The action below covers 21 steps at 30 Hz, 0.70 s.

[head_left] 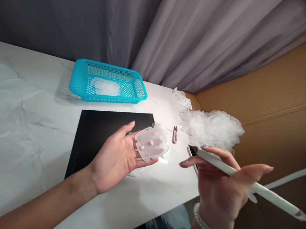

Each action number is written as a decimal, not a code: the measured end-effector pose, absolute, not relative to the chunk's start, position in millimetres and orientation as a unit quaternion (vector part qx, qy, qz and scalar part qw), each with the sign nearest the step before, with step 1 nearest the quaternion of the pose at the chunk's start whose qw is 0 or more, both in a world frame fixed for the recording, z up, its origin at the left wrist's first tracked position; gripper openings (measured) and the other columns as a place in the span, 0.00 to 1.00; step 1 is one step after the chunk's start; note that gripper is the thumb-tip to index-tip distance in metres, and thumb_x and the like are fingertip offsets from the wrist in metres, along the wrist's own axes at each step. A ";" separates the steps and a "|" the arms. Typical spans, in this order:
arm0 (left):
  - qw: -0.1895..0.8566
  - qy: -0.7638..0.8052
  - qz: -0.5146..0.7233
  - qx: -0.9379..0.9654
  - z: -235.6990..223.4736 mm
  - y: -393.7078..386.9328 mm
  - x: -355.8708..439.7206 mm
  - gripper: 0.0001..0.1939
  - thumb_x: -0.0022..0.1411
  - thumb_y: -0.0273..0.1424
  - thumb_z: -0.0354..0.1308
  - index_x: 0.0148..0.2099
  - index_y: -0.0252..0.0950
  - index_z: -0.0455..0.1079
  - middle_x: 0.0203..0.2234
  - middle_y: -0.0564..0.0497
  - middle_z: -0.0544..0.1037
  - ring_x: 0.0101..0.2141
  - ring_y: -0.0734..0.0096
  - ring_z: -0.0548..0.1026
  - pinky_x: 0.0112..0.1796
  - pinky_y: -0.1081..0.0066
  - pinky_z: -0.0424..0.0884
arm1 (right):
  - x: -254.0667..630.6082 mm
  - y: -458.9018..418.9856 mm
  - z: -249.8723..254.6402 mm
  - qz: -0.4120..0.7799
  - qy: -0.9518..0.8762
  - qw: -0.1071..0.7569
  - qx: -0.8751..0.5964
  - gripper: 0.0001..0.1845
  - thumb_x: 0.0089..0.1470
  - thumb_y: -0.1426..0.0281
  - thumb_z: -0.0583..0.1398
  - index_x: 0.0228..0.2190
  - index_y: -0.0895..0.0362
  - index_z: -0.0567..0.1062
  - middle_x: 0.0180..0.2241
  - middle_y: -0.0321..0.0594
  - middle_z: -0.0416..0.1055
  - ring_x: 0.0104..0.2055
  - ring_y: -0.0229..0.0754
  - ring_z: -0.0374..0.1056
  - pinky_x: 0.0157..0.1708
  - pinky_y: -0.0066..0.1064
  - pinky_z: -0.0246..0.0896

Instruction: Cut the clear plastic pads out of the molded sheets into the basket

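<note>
My left hand (pixel 116 157) is palm up over the table, fingers stretched out. Across its fingers rests a translucent white plastic piece (pixel 152 144) with a wavy edge and small holes; whether it is one layer or more I cannot tell. At the lower right my right hand (pixel 221 186) holds a long pale stick-like tool (pixel 224 167) with a dark tip, slanting between thumb and fingers. The tool's tip is apart from the plastic piece. Between the hands and farther back lie small pink thread snips (pixel 175 134).
A blue perforated basket (pixel 108 98) holds similar translucent pieces (pixel 106 87). A black mat (pixel 97 136) lies partly under my left hand. A heap of white translucent scraps (pixel 214 127) is at the table's right, near a brown padded surface (pixel 277 92). Grey curtains (pixel 184 32) hang behind.
</note>
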<state>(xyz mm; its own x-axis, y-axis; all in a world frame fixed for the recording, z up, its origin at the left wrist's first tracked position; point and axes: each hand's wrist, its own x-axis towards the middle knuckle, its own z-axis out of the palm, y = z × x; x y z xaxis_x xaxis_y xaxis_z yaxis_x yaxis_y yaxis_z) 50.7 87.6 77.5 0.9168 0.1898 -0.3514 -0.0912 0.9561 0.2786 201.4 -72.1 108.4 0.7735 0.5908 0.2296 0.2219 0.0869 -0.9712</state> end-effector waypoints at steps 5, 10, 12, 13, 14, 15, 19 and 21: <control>0.978 0.168 0.052 0.108 75.9 89.1 48.4 0.32 0.67 0.48 0.51 0.63 0.30 0.66 0.56 0.35 0.74 0.59 0.45 0.69 0.58 0.50 0.65 | 203.5 -66.9 105.0 0.109 -0.269 0.714 -0.637 0.30 0.63 0.46 0.53 0.20 0.55 0.65 0.14 0.30 0.67 0.24 0.47 0.78 0.29 0.37 0.70; 0.978 0.161 0.050 0.120 77.1 87.5 48.2 0.33 0.67 0.50 0.49 0.63 0.30 0.66 0.55 0.36 0.75 0.60 0.46 0.69 0.58 0.51 0.65 | 197.1 -60.5 94.5 0.162 -0.287 0.670 -0.665 0.18 0.59 0.63 0.63 0.22 0.54 0.64 0.28 0.40 0.79 0.37 0.50 0.79 0.34 0.36 0.72; 0.978 0.162 0.049 0.126 78.2 86.3 48.6 0.33 0.66 0.51 0.49 0.61 0.30 0.67 0.54 0.36 0.76 0.59 0.46 0.69 0.57 0.52 0.66 | 196.7 -55.8 90.2 0.198 -0.296 0.650 -0.671 0.19 0.56 0.67 0.66 0.23 0.53 0.62 0.30 0.39 0.79 0.42 0.48 0.78 0.36 0.34 0.71; 0.977 0.164 0.048 0.129 78.8 85.8 48.7 0.33 0.66 0.51 0.49 0.61 0.30 0.68 0.53 0.36 0.77 0.59 0.47 0.70 0.57 0.53 0.66 | 196.9 -52.8 88.3 0.215 -0.304 0.643 -0.669 0.20 0.54 0.69 0.67 0.23 0.53 0.60 0.29 0.37 0.78 0.43 0.47 0.78 0.36 0.32 0.70; 0.976 0.168 0.047 0.131 79.2 85.2 48.8 0.33 0.66 0.51 0.49 0.60 0.30 0.68 0.53 0.36 0.77 0.58 0.47 0.71 0.56 0.53 0.67 | 197.3 -49.6 86.7 0.227 -0.312 0.638 -0.666 0.21 0.53 0.70 0.68 0.23 0.52 0.60 0.27 0.35 0.77 0.42 0.46 0.77 0.35 0.30 0.69; 0.975 0.173 0.045 0.134 79.5 84.9 48.9 0.33 0.66 0.51 0.49 0.60 0.30 0.68 0.53 0.36 0.77 0.57 0.47 0.72 0.56 0.53 0.68 | 198.0 -46.2 85.5 0.235 -0.317 0.634 -0.665 0.23 0.52 0.71 0.69 0.22 0.52 0.59 0.26 0.33 0.75 0.40 0.44 0.77 0.34 0.29 0.68; 0.970 0.187 0.046 0.146 79.6 86.4 49.1 0.33 0.67 0.51 0.47 0.60 0.29 0.67 0.54 0.35 0.76 0.56 0.47 0.73 0.56 0.52 0.66 | 202.3 -36.8 83.6 0.219 -0.303 0.645 -0.667 0.26 0.51 0.72 0.70 0.22 0.52 0.56 0.25 0.32 0.75 0.31 0.38 0.74 0.31 0.27 0.65; 0.966 0.198 0.062 0.156 79.1 88.7 49.4 0.31 0.68 0.50 0.47 0.61 0.31 0.66 0.56 0.37 0.74 0.57 0.48 0.71 0.57 0.52 0.66 | 202.7 -35.7 83.3 0.176 -0.297 0.658 -0.669 0.26 0.51 0.71 0.70 0.22 0.52 0.55 0.26 0.33 0.76 0.32 0.38 0.74 0.32 0.28 0.65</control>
